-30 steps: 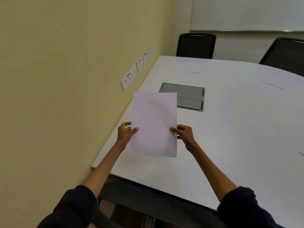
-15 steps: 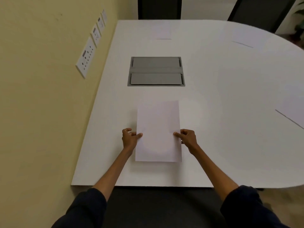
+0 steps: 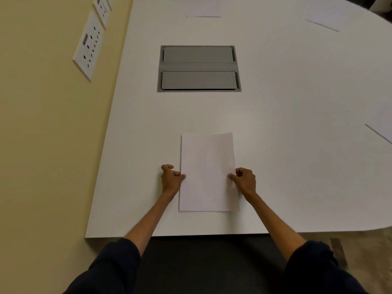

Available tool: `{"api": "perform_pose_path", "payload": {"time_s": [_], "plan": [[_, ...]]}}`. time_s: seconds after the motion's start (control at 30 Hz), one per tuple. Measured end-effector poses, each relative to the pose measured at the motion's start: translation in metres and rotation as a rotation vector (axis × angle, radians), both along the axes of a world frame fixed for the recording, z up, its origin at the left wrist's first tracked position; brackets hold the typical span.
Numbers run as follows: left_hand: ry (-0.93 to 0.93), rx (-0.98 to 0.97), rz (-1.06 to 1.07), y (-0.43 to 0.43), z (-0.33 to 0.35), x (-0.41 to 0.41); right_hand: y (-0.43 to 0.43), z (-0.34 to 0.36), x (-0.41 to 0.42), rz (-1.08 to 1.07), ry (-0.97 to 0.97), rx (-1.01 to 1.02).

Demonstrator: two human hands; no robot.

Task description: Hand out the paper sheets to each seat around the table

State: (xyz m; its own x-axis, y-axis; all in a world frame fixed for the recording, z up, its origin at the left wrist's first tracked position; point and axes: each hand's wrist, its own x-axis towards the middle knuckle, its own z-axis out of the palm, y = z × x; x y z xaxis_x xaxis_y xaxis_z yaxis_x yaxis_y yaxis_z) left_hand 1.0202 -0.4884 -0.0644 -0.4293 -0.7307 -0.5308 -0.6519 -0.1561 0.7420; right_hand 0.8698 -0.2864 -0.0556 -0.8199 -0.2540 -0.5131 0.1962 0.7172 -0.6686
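A white paper sheet lies flat, long side away from me, near the front edge of the white table. My left hand pinches the sheet's left edge and my right hand pinches its right edge, both at about mid-height. Three more sheets rest on the table: one at the far middle, one at the far right, and one cut off by the right border.
A grey cable box with two closed flaps is set into the table beyond the sheet. The yellow wall with white socket plates runs along the table's left side. A dark chair seat sits below the front edge.
The sheet has gone from held upright in the air to lying flat on the table. My view has tilted down and moved closer; both hands stay on the sheet's edges.
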Motion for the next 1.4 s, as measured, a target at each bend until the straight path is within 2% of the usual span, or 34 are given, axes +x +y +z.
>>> {"api": "perform_pose_path", "payload": {"time_s": [0.2, 0.47, 0.57, 0.63, 0.73, 0.8, 1.2, 1.4], "plan": [[-0.070, -0.175, -0.143, 0.004, -0.001, -0.006, 0.001, -0.005, 0.005, 0.098, 0.142, 0.118], [-0.095, -0.326, -0.283, 0.004, -0.005, 0.000, 0.008, -0.009, 0.005, 0.168, 0.270, 0.138], [-0.071, -0.467, -0.450, 0.002, -0.005, 0.003, 0.011, -0.010, 0.004, 0.269, 0.342, 0.135], [-0.088, -0.488, -0.606, -0.001, -0.005, 0.004, 0.010, -0.010, 0.004, 0.396, 0.384, 0.157], [-0.195, -0.519, -0.827, -0.003, -0.007, 0.003, 0.008, -0.012, 0.005, 0.550, 0.390, 0.231], [-0.252, -0.548, -0.889, -0.004, -0.009, 0.003, 0.007, -0.014, 0.006, 0.606, 0.391, 0.283], [-0.278, -0.550, -0.903, -0.001, -0.005, 0.005, 0.005, -0.011, 0.005, 0.628, 0.366, 0.307], [-0.221, -0.612, -0.772, 0.003, 0.014, 0.007, 0.010, 0.014, -0.003, 0.509, 0.305, 0.135]]}}
